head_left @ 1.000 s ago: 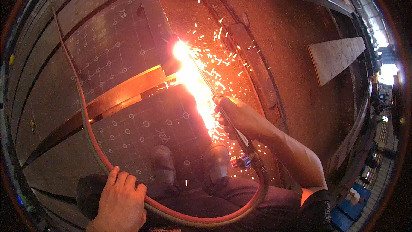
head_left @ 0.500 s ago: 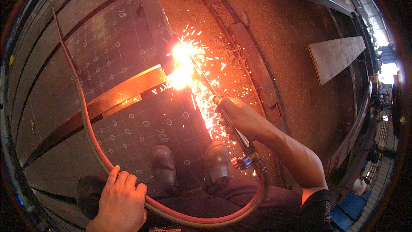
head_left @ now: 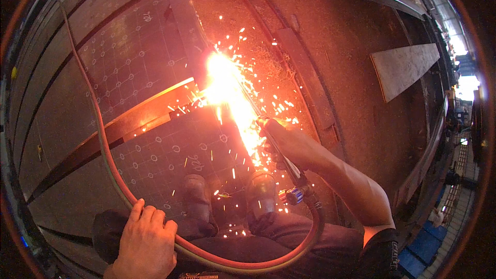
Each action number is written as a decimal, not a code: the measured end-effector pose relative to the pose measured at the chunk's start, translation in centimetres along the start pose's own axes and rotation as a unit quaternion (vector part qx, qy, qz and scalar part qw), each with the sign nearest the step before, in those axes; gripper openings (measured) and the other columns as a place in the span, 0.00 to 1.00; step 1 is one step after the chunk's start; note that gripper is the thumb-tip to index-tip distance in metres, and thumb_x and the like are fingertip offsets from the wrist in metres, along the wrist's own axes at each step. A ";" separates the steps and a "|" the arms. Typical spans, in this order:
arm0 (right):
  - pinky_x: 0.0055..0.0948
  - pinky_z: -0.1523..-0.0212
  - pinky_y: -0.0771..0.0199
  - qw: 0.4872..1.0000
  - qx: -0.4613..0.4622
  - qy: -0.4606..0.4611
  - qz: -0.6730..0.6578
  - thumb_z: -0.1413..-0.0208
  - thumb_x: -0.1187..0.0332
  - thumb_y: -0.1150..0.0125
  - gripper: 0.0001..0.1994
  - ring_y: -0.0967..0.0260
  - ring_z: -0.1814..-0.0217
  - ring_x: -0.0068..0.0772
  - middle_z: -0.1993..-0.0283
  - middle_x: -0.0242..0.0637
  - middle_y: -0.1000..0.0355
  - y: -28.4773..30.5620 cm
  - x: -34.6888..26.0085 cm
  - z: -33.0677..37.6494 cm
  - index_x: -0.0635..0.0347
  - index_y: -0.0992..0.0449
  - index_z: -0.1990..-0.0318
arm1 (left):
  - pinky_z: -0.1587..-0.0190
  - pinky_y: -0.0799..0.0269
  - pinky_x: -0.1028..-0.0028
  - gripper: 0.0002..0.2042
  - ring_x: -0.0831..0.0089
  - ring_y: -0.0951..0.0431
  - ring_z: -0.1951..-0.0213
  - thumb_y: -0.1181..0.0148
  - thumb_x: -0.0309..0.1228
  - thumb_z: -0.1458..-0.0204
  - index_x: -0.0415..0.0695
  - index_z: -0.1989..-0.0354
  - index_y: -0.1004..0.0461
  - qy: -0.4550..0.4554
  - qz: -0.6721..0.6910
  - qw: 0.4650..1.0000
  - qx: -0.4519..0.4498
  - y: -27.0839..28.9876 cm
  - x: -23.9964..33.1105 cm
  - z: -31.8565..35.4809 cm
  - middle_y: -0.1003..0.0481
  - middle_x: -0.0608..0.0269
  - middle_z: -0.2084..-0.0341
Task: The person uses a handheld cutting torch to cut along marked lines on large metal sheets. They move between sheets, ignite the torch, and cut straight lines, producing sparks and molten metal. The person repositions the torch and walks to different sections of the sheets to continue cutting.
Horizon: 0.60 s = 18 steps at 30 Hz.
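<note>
My right hand (head_left: 289, 142) is wrapped round the shaft of a cutting torch (head_left: 290, 169), which has blue and red valve knobs at its rear. The torch's tip is hidden in a white glare (head_left: 223, 80) at the edge of a dark steel plate (head_left: 129, 62) marked with chalk lines and circles. Sparks stream from there down along a second chalk-marked plate (head_left: 175, 144). My left hand (head_left: 147, 240) lies at my left knee, fingers curled over the red and green twin hose (head_left: 243, 265) that loops to the torch.
My boots (head_left: 261, 191) stand on the nearer plate, close to the sparks. Between the two plates a gap shows an upright steel strip (head_left: 150, 108). Rusty ground lies right, with a long steel bar (head_left: 307, 77) and a tapered plate (head_left: 405, 70). The hose runs off to the far left.
The glare has grown and merged into one long white patch. Sparks now scatter over the nearer plate and around my boots. Both hands look nearly still.
</note>
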State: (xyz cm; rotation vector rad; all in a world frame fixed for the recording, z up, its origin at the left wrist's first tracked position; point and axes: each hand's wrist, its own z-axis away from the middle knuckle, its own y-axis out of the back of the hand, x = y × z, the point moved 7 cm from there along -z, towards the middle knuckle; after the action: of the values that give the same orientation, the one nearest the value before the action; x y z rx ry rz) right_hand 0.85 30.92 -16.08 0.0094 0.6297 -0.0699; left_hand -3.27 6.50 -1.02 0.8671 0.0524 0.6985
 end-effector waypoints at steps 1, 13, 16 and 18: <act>0.30 0.78 0.36 1.000 0.001 -0.012 -0.008 0.40 0.43 0.59 0.27 0.39 0.79 0.25 0.76 0.31 0.36 -0.1 0.0 0.1 0.62 0.31 0.60 | 0.37 0.42 0.54 0.10 0.57 0.27 0.57 0.37 0.27 0.67 0.38 0.73 0.24 0.000 0.000 1.000 0.000 0.0 0.0 0.0 0.28 0.52 0.71; 0.29 0.80 0.36 0.995 0.001 -0.070 -0.067 0.39 0.47 0.56 0.22 0.40 0.81 0.24 0.77 0.31 0.37 -0.2 1.2 0.1 0.59 0.32 0.67 | 0.36 0.43 0.55 0.09 0.56 0.27 0.56 0.38 0.26 0.66 0.38 0.73 0.24 0.001 -0.002 1.000 0.000 -0.1 0.0 0.0 0.28 0.50 0.70; 0.29 0.80 0.35 0.999 -0.009 -0.041 -0.025 0.40 0.48 0.53 0.21 0.39 0.80 0.24 0.76 0.32 0.36 0.0 1.4 -0.5 0.60 0.31 0.65 | 0.36 0.44 0.54 0.09 0.56 0.27 0.56 0.39 0.25 0.65 0.37 0.73 0.24 0.011 0.000 1.000 -0.004 -0.1 0.0 0.0 0.28 0.50 0.69; 0.29 0.80 0.35 0.994 -0.003 -0.074 -0.074 0.41 0.51 0.50 0.18 0.39 0.81 0.23 0.76 0.32 0.35 -0.2 0.9 0.1 0.59 0.30 0.64 | 0.36 0.44 0.55 0.08 0.57 0.27 0.56 0.40 0.25 0.64 0.37 0.73 0.24 0.016 0.008 1.000 -0.004 0.2 0.2 0.0 0.28 0.50 0.69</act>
State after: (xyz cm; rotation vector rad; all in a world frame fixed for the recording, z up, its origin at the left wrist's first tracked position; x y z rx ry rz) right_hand 1.62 30.64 -16.53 -0.0487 0.4819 -0.2110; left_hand -3.26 6.72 -0.86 0.8484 0.0720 0.7273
